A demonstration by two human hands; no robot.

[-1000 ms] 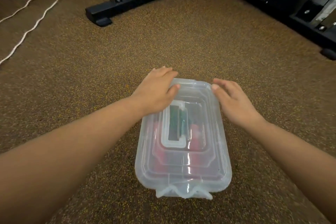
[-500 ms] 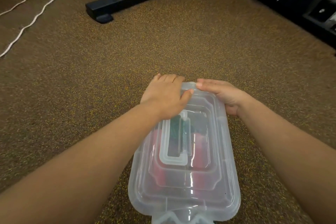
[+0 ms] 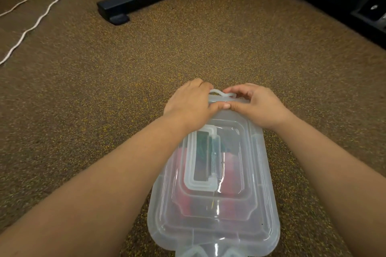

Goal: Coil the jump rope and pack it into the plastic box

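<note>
Box (image 3: 215,221) of clear, cloudy plastic fills the lower centre of my frame, lying on speckled brown carpet (image 3: 208,44), its lid (image 3: 261,204) on and the moulded handle (image 3: 199,165) folded flat on top. Through the lid I see the jump rope (image 3: 229,160) inside as blurred red and dark green shapes. My left hand (image 3: 190,104) and right hand (image 3: 257,106) meet at the far end, thumbs touching on the lid, fingers curled over the white latch (image 3: 222,93) there. White cord (image 3: 39,17) trails at upper left, beside a black machine base (image 3: 133,3)
</note>
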